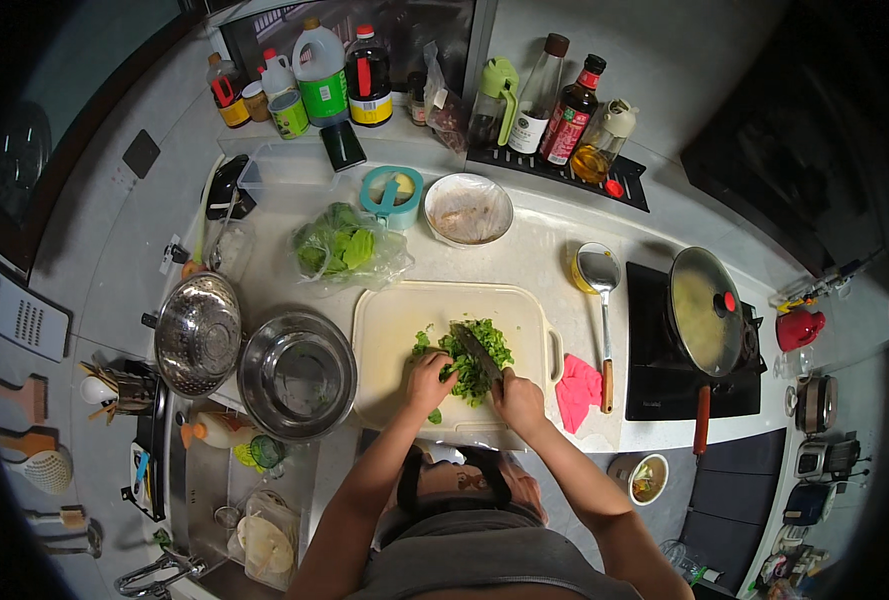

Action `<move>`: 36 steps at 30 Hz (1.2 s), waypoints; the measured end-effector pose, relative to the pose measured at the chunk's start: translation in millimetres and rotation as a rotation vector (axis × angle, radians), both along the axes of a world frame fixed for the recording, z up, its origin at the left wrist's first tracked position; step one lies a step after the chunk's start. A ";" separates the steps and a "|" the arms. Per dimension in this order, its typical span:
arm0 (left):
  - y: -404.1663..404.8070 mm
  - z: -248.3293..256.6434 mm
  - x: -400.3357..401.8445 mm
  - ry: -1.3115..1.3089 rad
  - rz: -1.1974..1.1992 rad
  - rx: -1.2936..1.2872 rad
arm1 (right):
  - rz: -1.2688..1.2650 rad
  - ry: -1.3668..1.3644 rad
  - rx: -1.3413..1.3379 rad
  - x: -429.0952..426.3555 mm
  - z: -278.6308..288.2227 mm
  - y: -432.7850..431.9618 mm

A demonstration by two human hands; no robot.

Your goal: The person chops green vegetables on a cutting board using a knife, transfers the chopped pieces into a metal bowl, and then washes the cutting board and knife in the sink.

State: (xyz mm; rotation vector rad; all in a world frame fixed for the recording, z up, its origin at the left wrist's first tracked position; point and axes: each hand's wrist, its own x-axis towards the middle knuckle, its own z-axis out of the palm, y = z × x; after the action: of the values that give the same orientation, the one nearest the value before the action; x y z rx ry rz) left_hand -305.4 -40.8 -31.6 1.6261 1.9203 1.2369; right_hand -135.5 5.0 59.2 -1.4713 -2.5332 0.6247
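My right hand (518,400) grips the handle of a kitchen knife (477,349), whose dark blade lies across a heap of chopped leafy greens (493,341). At the heap's left side, my left hand (430,381) has its fingers curled down on some of the greens, close to the blade. Whether those fingers pinch any pieces is hard to see. Under both hands is a cream plastic cutting board (384,337) with a handle at its right end. A few loose leaves sit apart from the heap on the board.
Left of the board stand a steel bowl (298,375) and a steel colander (198,334), above a sink (204,487). Bagged lettuce (339,244) and a film-covered bowl (468,210) are behind. To the right are a pink cloth (579,391), a ladle (605,330) and a lidded pan (703,315) on the cooktop.
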 end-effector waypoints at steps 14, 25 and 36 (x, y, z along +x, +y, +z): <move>-10.7 -1.4 -5.7 -0.038 0.071 0.041 | -0.038 0.065 -0.002 -3.3 -6.6 -3.2; -7.8 -13.3 -4.8 0.024 0.017 0.068 | -0.056 0.041 0.023 -14.3 -49.5 -11.9; -13.6 -15.3 -9.5 0.011 0.037 0.054 | 0.040 -0.093 0.024 -18.4 -47.0 -24.9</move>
State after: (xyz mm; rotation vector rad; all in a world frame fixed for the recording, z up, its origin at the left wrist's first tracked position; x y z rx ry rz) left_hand -314.9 -54.3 -46.9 1.6341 1.9486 1.3080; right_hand -154.0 -19.9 12.2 -1.4782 -2.6362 0.5422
